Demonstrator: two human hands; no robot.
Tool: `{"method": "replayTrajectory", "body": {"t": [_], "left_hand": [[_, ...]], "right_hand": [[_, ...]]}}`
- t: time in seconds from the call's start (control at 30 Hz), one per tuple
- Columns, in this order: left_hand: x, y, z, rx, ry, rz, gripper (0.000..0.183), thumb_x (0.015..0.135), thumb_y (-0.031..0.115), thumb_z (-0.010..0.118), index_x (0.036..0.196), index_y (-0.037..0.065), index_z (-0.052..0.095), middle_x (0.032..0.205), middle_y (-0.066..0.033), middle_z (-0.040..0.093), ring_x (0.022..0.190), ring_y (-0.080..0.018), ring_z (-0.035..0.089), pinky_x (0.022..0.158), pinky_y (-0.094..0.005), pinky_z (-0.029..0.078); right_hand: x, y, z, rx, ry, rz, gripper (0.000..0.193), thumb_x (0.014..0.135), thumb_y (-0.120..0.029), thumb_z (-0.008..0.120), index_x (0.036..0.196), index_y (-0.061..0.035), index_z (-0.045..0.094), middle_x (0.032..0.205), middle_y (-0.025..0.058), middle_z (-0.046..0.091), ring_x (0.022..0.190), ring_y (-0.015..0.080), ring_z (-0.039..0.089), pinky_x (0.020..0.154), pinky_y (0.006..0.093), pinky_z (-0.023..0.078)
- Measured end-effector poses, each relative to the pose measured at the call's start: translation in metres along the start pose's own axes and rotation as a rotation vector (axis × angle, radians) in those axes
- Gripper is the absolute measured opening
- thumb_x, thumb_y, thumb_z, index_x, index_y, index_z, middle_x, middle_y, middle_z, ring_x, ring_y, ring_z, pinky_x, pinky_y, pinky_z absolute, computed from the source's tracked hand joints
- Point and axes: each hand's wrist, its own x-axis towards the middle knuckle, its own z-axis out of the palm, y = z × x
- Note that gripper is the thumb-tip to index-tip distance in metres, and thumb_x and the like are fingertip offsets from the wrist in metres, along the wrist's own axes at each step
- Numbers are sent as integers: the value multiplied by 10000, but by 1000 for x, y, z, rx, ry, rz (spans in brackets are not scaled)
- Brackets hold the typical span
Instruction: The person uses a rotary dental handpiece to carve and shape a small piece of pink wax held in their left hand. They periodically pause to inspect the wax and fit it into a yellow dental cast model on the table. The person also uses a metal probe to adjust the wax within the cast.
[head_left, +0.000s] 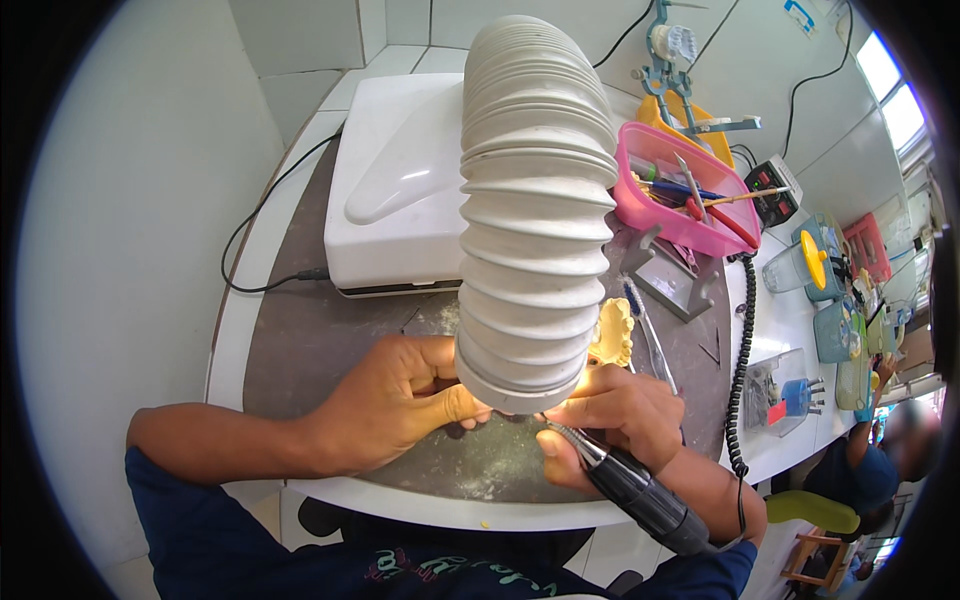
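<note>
My right hand (632, 412) is closed round a black rotary handpiece (645, 497), its metal nose pointing up and left under a ribbed white suction hose (535, 220). Across from it, my left hand (405, 410) has its thumb and fingers pinched together near the hose mouth. The hose covers those fingertips, so what they hold is not visible. Light glows around the right fingertips. Just beyond the right hand rests a yellowish plaster dental model (613, 335), with a dark-bristled brush (648, 330) beside it. Pale dust lies on the grey bench mat (440, 480).
A white suction unit (395, 200) stands behind my left hand. At the back right are a pink basket (640, 205) of tools, a grey handpiece stand (675, 285) and a blue articulator (660, 75). A black coiled cord (738, 390) hangs right. Another person (860, 470) sits farther right.
</note>
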Motion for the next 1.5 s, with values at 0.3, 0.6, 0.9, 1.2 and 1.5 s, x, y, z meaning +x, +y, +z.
{"method": "replayTrajectory", "body": {"t": [0.3, 0.6, 0.9, 1.2, 1.5], "left_hand": [[0, -4, -2, -5, -15, 23, 145, 942, 36, 602, 1070, -12, 651, 874, -26, 656, 793, -73, 589, 740, -252, 504], [-2, -3, -1, -28, -27, 32, 161, 956, 70, 612, 1091, -12, 641, 878, -25, 642, 787, -70, 574, 729, -247, 497], [-2, -3, -2, -30, -40, 48, 174, 957, 85, 617, 1101, -9, 640, 874, -17, 639, 774, -67, 571, 721, -246, 499], [-1, -2, 4, -107, 39, 82, 216, 959, 44, 545, 1151, -16, 624, 944, -47, 669, 817, -77, 607, 767, -247, 517], [-2, 11, -1, 22, -76, -70, 252, 959, 33, 525, 1188, -60, 575, 995, -126, 686, 892, -144, 682, 808, -271, 569]], "right_hand": [[2, -1, -1, 3, -18, 1, 232, 691, -36, 800, 883, -6, 674, 708, 112, 660, 532, 184, 630, 470, 268, 480], [2, 0, 2, 8, -8, -14, 221, 688, -35, 793, 869, -8, 670, 683, 113, 651, 516, 185, 622, 461, 270, 476], [2, -1, 0, 14, -23, 1, 209, 693, -40, 787, 867, -4, 676, 673, 113, 648, 504, 185, 612, 456, 274, 474], [0, 1, 1, -48, 16, -40, 241, 680, -51, 794, 877, -7, 661, 720, 112, 670, 577, 199, 655, 518, 275, 513], [-1, 5, -2, -122, -24, -64, 270, 667, -101, 808, 837, -11, 618, 706, 130, 659, 545, 207, 643, 466, 272, 466]]}}
